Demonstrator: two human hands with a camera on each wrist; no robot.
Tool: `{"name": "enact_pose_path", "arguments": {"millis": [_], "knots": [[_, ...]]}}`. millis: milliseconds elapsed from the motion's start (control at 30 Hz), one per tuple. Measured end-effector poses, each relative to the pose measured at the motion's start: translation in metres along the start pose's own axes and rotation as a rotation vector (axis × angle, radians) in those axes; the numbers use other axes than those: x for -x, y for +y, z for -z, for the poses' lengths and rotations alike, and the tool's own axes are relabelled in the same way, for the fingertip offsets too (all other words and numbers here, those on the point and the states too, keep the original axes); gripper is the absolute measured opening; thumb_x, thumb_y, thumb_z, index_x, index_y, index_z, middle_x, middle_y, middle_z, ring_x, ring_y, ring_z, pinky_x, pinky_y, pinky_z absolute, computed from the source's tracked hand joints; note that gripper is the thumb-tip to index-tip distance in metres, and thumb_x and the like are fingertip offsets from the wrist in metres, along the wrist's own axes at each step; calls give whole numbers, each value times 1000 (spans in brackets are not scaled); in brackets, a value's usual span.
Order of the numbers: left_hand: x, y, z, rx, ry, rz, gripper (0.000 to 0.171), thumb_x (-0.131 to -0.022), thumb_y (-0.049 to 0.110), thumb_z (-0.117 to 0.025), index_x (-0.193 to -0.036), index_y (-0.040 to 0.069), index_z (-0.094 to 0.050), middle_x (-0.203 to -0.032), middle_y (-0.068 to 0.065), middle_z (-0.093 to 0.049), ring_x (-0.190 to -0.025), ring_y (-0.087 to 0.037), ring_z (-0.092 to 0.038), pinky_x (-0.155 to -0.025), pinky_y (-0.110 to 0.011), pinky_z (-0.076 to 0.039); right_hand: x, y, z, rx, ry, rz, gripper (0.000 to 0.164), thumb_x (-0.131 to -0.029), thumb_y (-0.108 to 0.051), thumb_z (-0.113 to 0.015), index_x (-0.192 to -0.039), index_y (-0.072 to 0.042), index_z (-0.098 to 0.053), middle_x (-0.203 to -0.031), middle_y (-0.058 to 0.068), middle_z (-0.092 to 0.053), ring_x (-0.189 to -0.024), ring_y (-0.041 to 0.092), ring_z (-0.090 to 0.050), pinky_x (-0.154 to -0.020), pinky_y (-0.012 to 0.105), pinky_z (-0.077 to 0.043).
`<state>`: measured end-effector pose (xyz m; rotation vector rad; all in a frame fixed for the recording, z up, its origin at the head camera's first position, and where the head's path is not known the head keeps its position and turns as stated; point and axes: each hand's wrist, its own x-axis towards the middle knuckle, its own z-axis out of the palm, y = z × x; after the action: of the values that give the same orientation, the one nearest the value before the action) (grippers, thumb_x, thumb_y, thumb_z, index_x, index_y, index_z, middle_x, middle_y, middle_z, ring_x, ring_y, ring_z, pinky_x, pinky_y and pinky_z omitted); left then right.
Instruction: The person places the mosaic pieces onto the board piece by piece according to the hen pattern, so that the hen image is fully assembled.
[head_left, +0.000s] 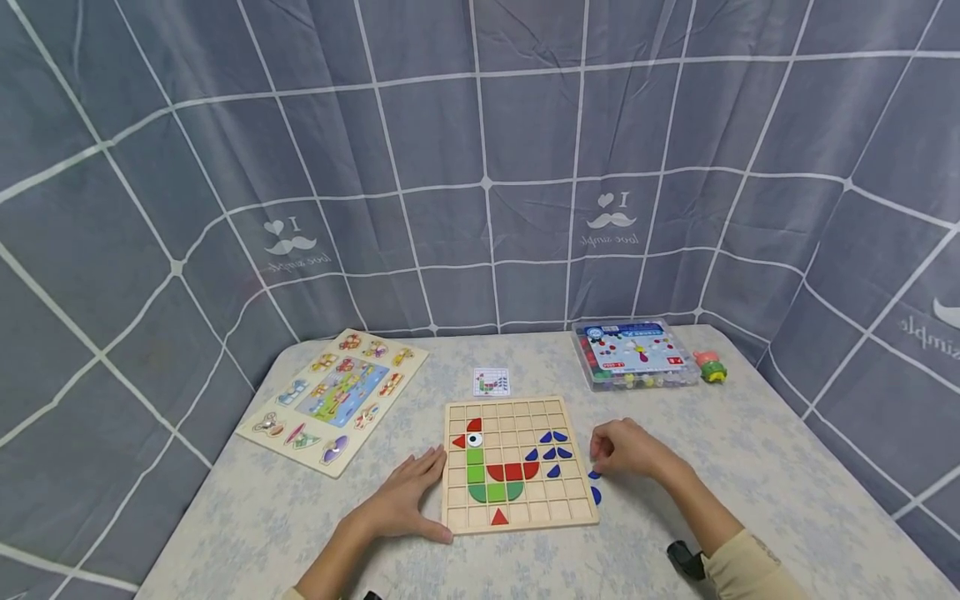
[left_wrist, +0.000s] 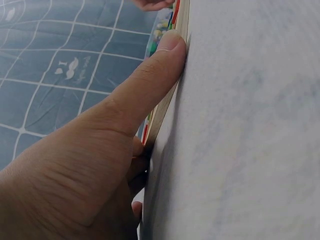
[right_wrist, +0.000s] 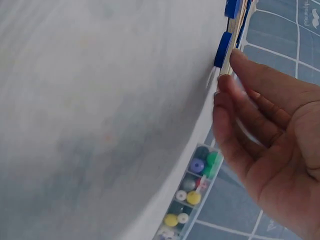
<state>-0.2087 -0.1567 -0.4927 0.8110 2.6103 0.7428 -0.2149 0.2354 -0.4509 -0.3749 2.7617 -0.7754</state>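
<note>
A wooden grid board [head_left: 551, 510] carries a bird pattern of red, green and blue pieces, with a round eye tile [head_left: 474, 439]. My left hand [head_left: 405, 497] rests at its left side, fingers straight along that edge; the thumb [left_wrist: 159, 67] touches the board near its front corner. To the right of the board, my right hand [head_left: 630, 448] hovers with loosely bent fingers and nothing visible between them. Its fingertips are close by a blue curved-edge piece [head_left: 595, 474]. Another blue piece [head_left: 596, 496] lies nearer the front, beside the board's right edge.
Behind the board lies a small pattern card [head_left: 491, 382] with a similar bird. A wooden picture puzzle [head_left: 281, 448] is at the left. A clear bead box [head_left: 637, 354] stands at the back right, with a small pink and green toy [head_left: 710, 367] beside it. Grey-blue curtains [head_left: 480, 225] surround the table.
</note>
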Motion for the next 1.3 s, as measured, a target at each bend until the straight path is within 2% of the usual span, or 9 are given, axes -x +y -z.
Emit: {"name": "enact_pose_path", "arguments": {"millis": [133,233,367,700,933,1133,1300], "knots": [[0,0,1,5,4,-1,124,-64,62,-82,-154,3,-21,-162,-17,-20,-151,-34,-16,-122,-57,-13,1,2,4,-35,-75,65,18,-74,-1,-79,-84,-13,-72,-76,-4,-65,-69,10,-54,-59,23,-47],[0,0,1,7,7,-1,124,-64,61,-82,-154,2,-22,-162,-17,-20,-151,-34,-17,-122,-58,-13,1,4,5,-53,-122,104,20,-73,1,-80,-87,-12,-74,-76,-3,-66,-68,8,-54,-58,21,-47],[0,-1,0,4,4,11,124,-63,62,-82,-154,2,-22,-162,-17,-20,-151,-34,-17,-122,-57,-12,2,7,3,-67,-139,96,18,-71,1,-81,-84,-9,-74,-72,-3,-64,-66,8,-53,-58,19,-47],[0,-2,-3,-1,7,7,125,-62,65,-81,-154,3,-23,-162,-16,-21,-151,-34,-18,-122,-58,-13,5,10,-1,-79,-128,-3,16,-72,-1,-82,-81,-10,-72,-71,-3,-62,-67,11,-54,-58,21,-46],[-1,-2,-3,-5,-1,7,125,-63,65,-80,-155,5,-22,-162,-14,-21,-151,-33,-17,-122,-57,-13,7,11,0,-87,-118,-22,14,-72,0,-80,-80,-9,-72,-70,-2,-62,-66,11,-54,-57,21,-45],[-2,-2,-1,0,1,8,124,-63,64,-81,-155,4,-21,-163,-15,-19,-152,-33,-16,-122,-57,-12,5,5,1,-93,-62,-86,13,-73,-2,-81,-79,-9,-72,-69,-2,-61,-65,12,-53,-56,22,-45],[-2,-1,-1,3,8,-4,124,-64,62,-82,-154,3,-21,-162,-16,-20,-152,-33,-16,-122,-58,-13,1,-4,-1,-100,-34,-49,13,-72,0,-79,-78,-8,-72,-67,-2,-60,-63,11,-52,-54,21,-44]]}}
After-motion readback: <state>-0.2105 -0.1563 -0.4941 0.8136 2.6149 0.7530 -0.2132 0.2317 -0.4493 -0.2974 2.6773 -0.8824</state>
